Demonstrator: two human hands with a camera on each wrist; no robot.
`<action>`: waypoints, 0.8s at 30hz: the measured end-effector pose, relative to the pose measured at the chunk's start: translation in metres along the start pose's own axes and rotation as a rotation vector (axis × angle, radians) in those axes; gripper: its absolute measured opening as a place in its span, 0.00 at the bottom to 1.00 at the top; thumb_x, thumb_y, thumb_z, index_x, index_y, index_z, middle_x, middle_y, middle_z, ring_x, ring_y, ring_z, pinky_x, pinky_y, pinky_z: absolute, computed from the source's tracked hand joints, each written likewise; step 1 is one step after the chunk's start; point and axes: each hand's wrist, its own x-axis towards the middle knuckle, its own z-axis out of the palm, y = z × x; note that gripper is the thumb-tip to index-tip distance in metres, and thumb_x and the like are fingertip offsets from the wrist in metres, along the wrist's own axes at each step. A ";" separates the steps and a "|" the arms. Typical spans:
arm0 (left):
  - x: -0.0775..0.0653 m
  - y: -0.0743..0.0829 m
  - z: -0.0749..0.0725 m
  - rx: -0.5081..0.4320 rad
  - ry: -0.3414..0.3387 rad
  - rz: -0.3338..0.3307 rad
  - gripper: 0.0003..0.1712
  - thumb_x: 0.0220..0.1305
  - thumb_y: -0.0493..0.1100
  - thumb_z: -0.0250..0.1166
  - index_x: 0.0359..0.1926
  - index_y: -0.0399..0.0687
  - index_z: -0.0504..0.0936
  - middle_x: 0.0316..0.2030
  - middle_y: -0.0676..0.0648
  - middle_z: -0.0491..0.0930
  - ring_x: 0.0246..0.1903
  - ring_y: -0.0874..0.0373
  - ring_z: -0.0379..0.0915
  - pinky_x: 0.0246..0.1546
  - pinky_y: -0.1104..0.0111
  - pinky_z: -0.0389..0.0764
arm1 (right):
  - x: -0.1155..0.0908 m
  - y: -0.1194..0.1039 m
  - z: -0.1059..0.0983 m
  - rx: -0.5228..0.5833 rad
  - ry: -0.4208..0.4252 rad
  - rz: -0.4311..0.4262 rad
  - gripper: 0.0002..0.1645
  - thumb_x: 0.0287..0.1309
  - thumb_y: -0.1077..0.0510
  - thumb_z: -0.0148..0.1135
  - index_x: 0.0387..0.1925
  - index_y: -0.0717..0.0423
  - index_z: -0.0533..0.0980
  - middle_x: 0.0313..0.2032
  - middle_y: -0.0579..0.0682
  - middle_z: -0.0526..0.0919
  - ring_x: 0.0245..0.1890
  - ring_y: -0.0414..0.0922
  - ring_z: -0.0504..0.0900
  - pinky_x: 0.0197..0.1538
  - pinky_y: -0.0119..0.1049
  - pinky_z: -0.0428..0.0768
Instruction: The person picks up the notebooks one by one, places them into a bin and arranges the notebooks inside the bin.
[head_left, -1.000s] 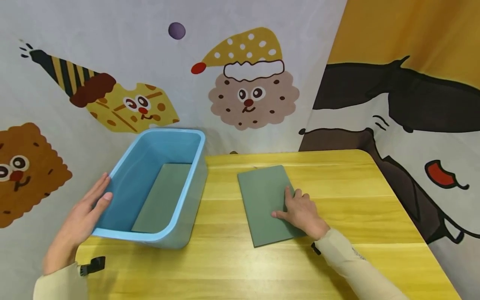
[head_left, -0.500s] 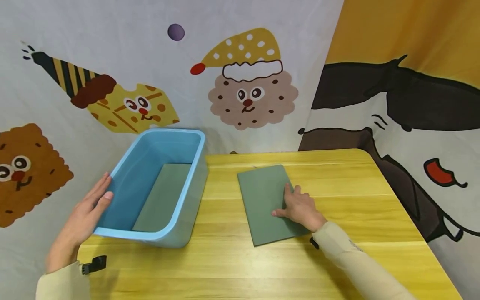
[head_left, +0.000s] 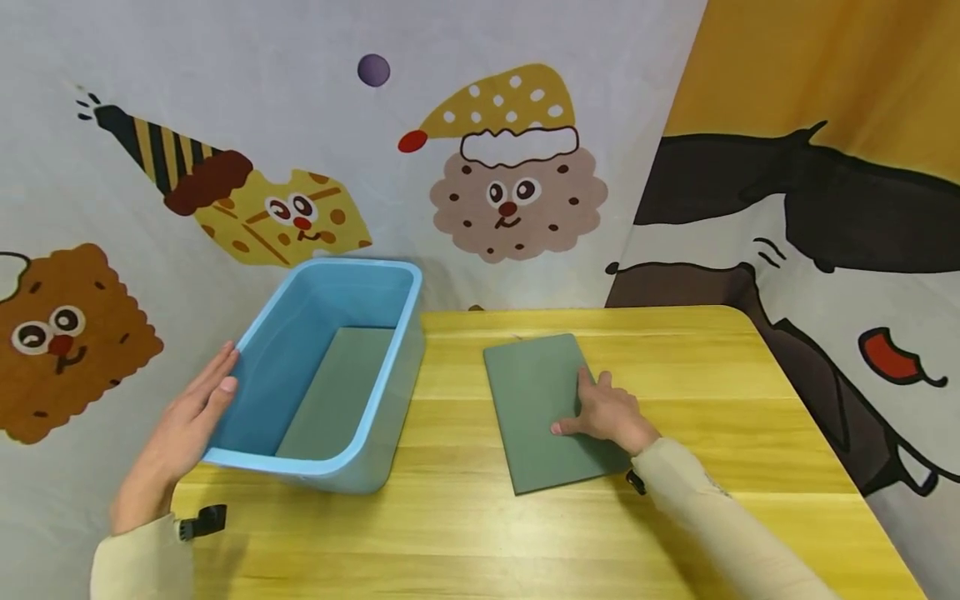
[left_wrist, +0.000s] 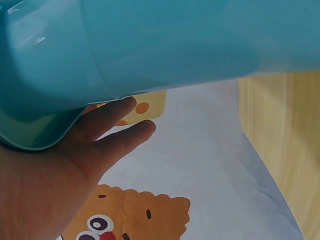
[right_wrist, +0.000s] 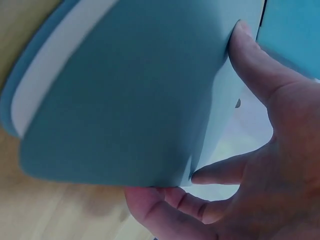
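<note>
On the left of the head view stands a light blue plastic bin (head_left: 401, 392). My left hand (head_left: 180, 433) holds its left rim, thumb over the inner side and fingers along the outside. The left wrist view shows two of those fingers (left_wrist: 132, 132) stretched under the bin's outer wall. Inside the bin lies a flat grey-green piece (head_left: 341, 400), coloured like the notebook. A grey-green notebook (head_left: 525, 408) lies on the table to the right. My right hand (head_left: 611, 417) grips its right edge, thumb on the cover, other fingers at the side. White pages show at the notebook's edge in the right wrist view.
The yellow wooden table (head_left: 450, 533) spreads under everything, with a rounded far right corner. A white cloth with cartoon prints (head_left: 517, 200) hangs behind and to the left. A printed panel with dark shapes (head_left: 862, 217) covers the right side.
The head view has swung slightly, so everything sits a little further right in it. Both hands keep their places on the bin and the notebook.
</note>
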 end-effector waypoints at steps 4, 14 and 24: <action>-0.001 -0.001 0.001 0.000 0.006 0.008 0.33 0.85 0.47 0.40 0.84 0.47 0.45 0.83 0.43 0.38 0.77 0.24 0.35 0.68 0.25 0.35 | 0.001 0.002 0.000 0.013 -0.008 -0.013 0.78 0.45 0.30 0.79 0.81 0.67 0.47 0.61 0.80 0.64 0.29 0.56 0.75 0.34 0.50 0.75; 0.000 0.000 0.001 -0.023 -0.005 0.008 0.32 0.86 0.47 0.38 0.83 0.45 0.45 0.83 0.42 0.38 0.77 0.26 0.34 0.68 0.25 0.35 | 0.003 0.011 -0.003 0.076 -0.050 0.020 0.81 0.47 0.31 0.79 0.80 0.71 0.41 0.65 0.85 0.60 0.52 0.71 0.76 0.52 0.63 0.77; 0.002 -0.001 0.001 -0.016 -0.005 -0.010 0.32 0.86 0.48 0.38 0.84 0.48 0.45 0.83 0.45 0.38 0.78 0.26 0.34 0.68 0.25 0.34 | 0.004 0.016 -0.007 0.185 -0.032 0.005 0.85 0.48 0.35 0.81 0.80 0.68 0.32 0.65 0.85 0.62 0.57 0.71 0.74 0.55 0.61 0.78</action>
